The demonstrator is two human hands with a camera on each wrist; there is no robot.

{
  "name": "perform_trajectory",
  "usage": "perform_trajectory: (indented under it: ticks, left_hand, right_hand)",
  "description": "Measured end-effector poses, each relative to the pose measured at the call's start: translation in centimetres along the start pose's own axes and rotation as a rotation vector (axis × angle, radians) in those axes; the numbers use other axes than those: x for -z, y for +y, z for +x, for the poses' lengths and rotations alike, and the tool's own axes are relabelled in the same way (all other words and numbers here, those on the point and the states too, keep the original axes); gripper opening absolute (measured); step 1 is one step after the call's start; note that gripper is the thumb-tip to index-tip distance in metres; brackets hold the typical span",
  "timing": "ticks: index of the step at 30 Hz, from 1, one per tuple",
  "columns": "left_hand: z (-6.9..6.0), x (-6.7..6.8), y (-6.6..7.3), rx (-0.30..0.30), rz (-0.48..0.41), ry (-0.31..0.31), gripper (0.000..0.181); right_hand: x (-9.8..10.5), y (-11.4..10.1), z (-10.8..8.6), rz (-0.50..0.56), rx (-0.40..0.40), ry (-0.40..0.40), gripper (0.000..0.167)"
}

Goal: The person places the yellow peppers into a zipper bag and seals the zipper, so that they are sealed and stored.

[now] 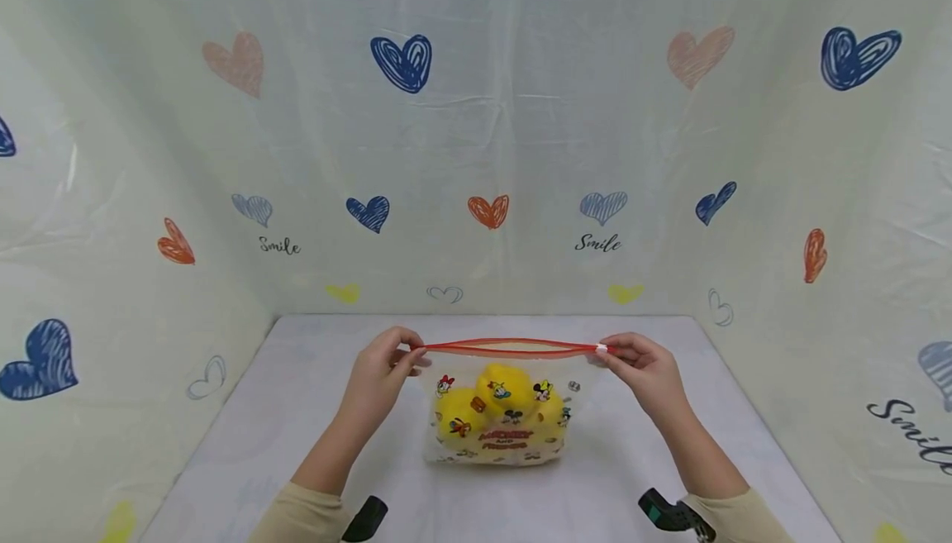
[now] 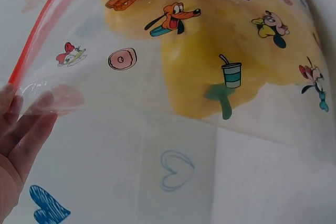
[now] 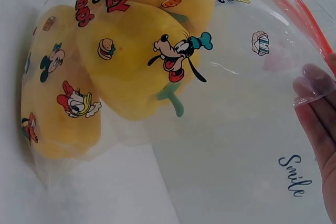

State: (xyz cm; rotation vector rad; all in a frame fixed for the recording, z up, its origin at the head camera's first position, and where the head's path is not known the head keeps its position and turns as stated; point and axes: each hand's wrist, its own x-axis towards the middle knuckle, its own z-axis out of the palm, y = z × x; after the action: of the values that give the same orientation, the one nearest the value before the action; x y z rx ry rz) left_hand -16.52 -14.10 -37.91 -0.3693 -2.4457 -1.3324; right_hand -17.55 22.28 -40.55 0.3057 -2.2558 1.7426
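Note:
A clear zip bag (image 1: 491, 444) printed with cartoon figures stands upright on the table, with yellow bell peppers (image 1: 506, 382) inside. Green stems show through the plastic in both wrist views. Along its top runs a red zip strip (image 1: 509, 341), its two edges parted in the middle. My left hand (image 1: 387, 365) pinches the left end of the strip between thumb and fingers. At the other end, my right hand (image 1: 647, 369) pinches the strip beside a white slider (image 1: 601, 349). Some fingertips of the right hand (image 3: 320, 103) show through the plastic.
The white table (image 1: 312, 345) is enclosed at the back and sides by a pale curtain (image 1: 521, 138) printed with hearts and "Smile". Black devices (image 1: 364, 518) are worn at both wrists, near the beige sleeves (image 1: 301, 514).

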Motion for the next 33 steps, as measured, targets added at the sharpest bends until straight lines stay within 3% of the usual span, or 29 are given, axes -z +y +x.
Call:
perform_trajectory:
  ticks: [8,16,19,24,26,33]
  left_hand:
    - [0.0,0.1,-0.3,-0.017,0.0,0.01,0.012]
    - [0.1,0.4,-0.6,-0.114,0.053,0.034,0.015]
    - [0.2,0.6,-0.4,-0.196,0.14,0.037,0.018]
    - [0.7,0.3,0.7,-0.449,0.359,0.008,0.031]
    - [1.0,0.0,1.3,-0.523,0.412,-0.008,0.033]
    - [1.8,-1.8,3.5,-0.601,0.48,-0.055,0.034]
  right_hand:
    - [0.2,0.3,-0.5,0.067,0.075,-0.006,0.017]
    - [-0.3,0.3,-0.4,0.083,0.098,0.043,0.013]
    - [-0.5,0.3,-0.3,0.092,0.1,0.051,0.013]
    - [-0.6,0.1,-0.3,0.087,0.081,0.072,0.014]
    - [-0.7,0.1,-0.3,0.086,0.073,0.076,0.014]
    - [-0.9,0.3,-0.3,0.102,0.064,0.074,0.015]
